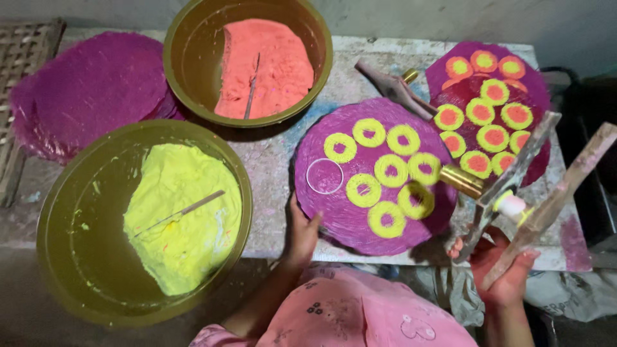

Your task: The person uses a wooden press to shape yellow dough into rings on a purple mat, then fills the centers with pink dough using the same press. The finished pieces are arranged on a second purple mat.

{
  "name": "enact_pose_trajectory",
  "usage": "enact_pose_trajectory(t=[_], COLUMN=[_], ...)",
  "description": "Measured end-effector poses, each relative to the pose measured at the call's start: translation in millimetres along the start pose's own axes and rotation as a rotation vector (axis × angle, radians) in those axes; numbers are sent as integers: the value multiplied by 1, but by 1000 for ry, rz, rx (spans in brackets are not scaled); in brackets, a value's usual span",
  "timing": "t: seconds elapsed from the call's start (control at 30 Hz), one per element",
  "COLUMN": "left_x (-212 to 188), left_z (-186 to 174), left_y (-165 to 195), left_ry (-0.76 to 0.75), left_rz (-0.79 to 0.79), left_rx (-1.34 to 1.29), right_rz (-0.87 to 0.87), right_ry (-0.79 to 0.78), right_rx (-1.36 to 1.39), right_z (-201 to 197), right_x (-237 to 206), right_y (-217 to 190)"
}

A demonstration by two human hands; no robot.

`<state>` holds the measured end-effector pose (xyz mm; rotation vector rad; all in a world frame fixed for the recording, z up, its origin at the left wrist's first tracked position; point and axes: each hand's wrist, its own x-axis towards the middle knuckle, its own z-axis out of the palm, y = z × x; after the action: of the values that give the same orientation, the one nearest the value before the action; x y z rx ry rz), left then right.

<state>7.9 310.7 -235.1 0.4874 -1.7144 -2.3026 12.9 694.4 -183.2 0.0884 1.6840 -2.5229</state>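
Purple disc (360, 215) sitting flat on the surface (276, 160), front and centre, dotted with yellow rings (391, 170) of paste plus one bare white outline ring (324, 176) near its left edge. Left hand (301, 232) resting right at the disc's near-left rim, fingers (297, 212) loosely curled against the edge, not really clamped on anything as far as visible. Right hand (504, 270) off the front right corner, stained red-pink, fingers closed around a press tool (514, 193) with two long handles and a brass nozzle (461, 180) poking over the disc's right side. Just behind that, a second purple disc (546, 154) already filled with yellow rings holding orange centres (493, 137), overlapped a bit by the first. Further left, an olive bowl (193, 83) with orange-pink paste (267, 67) and a thin stick lying in it, and closer in, a bigger olive bowl (71, 244) with yellow paste (183, 218) and another stick. Stack of plain purple discs (90, 90) at the back left, partly tucked under the orange bowl. Pink flowery sleeve (347, 308) at the bottom of the view.
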Motion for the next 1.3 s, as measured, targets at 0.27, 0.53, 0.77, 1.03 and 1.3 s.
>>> enact_pose_trajectory(t=[0.27,0.53,0.77,1.03,1.3], left_x=[-15,15,16,87,116], left_z=[-9,-5,-6,6,1], left_y=[24,30,37,86,80], left_ry=[90,-130,-103,-762,-580], left_rz=[413,312,374,-206,64], left_rx=[928,1153,1059,-1097,-1371], right_rz=[-20,4,228,875,733], right_ry=[-144,-149,-79,-688,-661], right_rx=[16,-16,1,-401,-1182], right_z=[25,27,5,99,206], right_x=[7,2,14,82,130], right_y=[5,13,29,3,-49])
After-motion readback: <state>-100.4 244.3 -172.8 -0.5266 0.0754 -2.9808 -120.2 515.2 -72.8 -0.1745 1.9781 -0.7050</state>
